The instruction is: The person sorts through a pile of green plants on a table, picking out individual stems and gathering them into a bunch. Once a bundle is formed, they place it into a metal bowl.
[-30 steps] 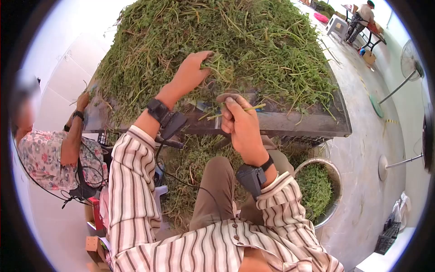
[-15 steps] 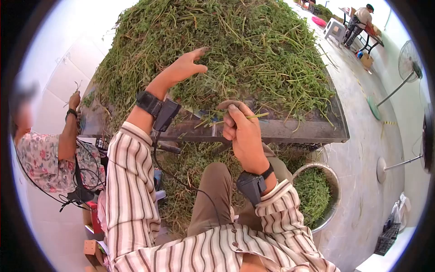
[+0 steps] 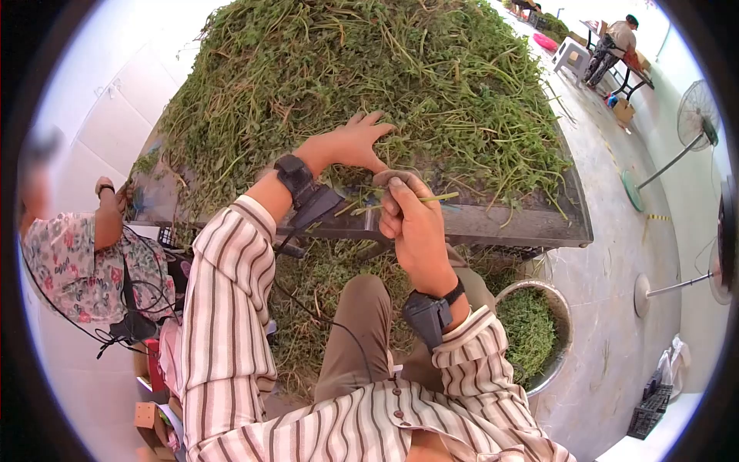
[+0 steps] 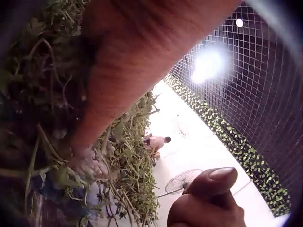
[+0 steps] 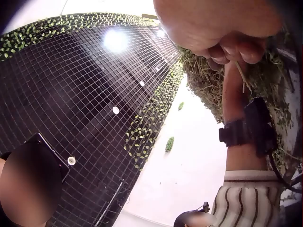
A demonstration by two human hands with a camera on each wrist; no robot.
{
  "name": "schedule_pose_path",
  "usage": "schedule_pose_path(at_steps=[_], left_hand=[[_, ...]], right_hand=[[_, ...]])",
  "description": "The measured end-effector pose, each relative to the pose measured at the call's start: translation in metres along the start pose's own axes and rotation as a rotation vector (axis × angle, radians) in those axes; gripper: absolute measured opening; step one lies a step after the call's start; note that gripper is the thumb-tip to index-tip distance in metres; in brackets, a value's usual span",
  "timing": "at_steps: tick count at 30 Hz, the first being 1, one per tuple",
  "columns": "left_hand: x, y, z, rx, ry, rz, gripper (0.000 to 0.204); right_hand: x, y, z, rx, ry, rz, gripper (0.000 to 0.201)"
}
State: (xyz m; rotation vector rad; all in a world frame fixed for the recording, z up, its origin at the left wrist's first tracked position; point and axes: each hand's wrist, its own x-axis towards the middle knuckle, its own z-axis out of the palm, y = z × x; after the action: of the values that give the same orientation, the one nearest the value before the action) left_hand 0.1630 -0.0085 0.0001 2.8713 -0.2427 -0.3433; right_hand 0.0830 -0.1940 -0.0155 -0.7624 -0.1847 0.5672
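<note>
A large heap of green leafy stems (image 3: 323, 85) covers the dark table (image 3: 493, 227). Over its near edge the left hand (image 3: 346, 146) spreads its fingers, holding nothing visible, its thumb close to the right hand. The right hand (image 3: 416, 223) pinches a thin green stem (image 3: 439, 198) between thumb and curled fingers, above the table's front edge. In the right wrist view, the curled fingers of the right hand (image 5: 222, 28) hold a thin stem (image 5: 240, 73). Leafy stems (image 4: 135, 161) lie beside the left hand (image 4: 137, 61) in the left wrist view.
A round metal tub (image 3: 566, 339) of greens stands right of the knees. More stems (image 3: 308, 308) lie below the table. Another person (image 3: 77, 266) sits at the left. Standing fans (image 3: 697, 115) and a black crate (image 3: 650, 412) are at the right.
The left hand reached away over the heap with thumb and fingers apart, then came back right and nearer to the right hand. The right hand stays almost in place with its stem.
</note>
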Motion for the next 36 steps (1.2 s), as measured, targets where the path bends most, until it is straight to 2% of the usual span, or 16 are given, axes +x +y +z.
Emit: schedule_pose_path(at_steps=[1,4,6,7,9,10,12,13,15,16,17,20,26,29,33,36], left_hand=[[-0.003,-0.001,0.003,0.000,-0.001,-0.002,0.094],[-0.005,-0.016,0.015,-0.020,0.162,0.068,0.075],[-0.008,-0.023,0.018,-0.103,0.372,0.172,0.054],[-0.011,-0.024,0.018,-0.104,0.370,0.170,0.054],[-0.017,-0.027,0.013,-0.220,0.599,0.179,0.041],[-0.020,-0.031,0.009,-0.220,0.595,0.177,0.041],[-0.026,-0.035,-0.005,-0.124,0.838,0.225,0.038],[-0.030,-0.032,-0.010,-0.123,0.838,0.224,0.038],[-0.039,-0.027,-0.013,-0.088,0.922,0.117,0.038],[-0.042,-0.027,-0.009,-0.186,0.846,0.115,0.051],[-0.047,-0.024,-0.006,-0.188,0.846,0.111,0.051],[-0.056,-0.020,0.000,-0.181,0.525,0.070,0.066],[-0.060,-0.024,0.020,-0.035,0.459,0.042,0.085],[-0.056,-0.025,0.022,0.046,0.366,0.052,0.080],[-0.043,-0.041,0.027,0.054,0.414,0.015,0.068],[-0.039,-0.052,0.021,-0.193,0.630,0.089,0.044]], right_hand=[[-0.001,-0.001,0.000,0.000,-0.003,0.003,0.016],[-0.001,0.000,-0.001,0.001,-0.010,0.002,0.017],[0.000,-0.001,0.000,-0.001,-0.017,-0.003,0.017],[-0.001,0.000,0.000,-0.008,-0.004,-0.007,0.017],[0.000,0.000,0.000,-0.013,0.006,-0.012,0.017],[0.000,0.000,-0.001,-0.017,0.002,-0.012,0.017],[-0.001,0.001,-0.001,-0.018,0.000,-0.008,0.017],[0.000,0.001,-0.001,-0.018,-0.001,-0.006,0.017],[0.000,0.000,0.000,-0.020,-0.001,0.000,0.017],[0.000,0.000,0.001,-0.026,0.000,-0.002,0.017],[-0.001,0.000,0.002,-0.032,0.000,-0.003,0.017],[-0.002,0.002,0.002,-0.045,-0.020,-0.016,0.016],[-0.002,0.002,0.005,-0.044,-0.011,0.000,0.016],[-0.002,0.003,0.005,-0.044,-0.031,-0.006,0.016],[-0.003,0.004,0.003,-0.027,-0.028,-0.012,0.016],[-0.002,0.002,0.003,-0.027,-0.019,-0.008,0.016]])
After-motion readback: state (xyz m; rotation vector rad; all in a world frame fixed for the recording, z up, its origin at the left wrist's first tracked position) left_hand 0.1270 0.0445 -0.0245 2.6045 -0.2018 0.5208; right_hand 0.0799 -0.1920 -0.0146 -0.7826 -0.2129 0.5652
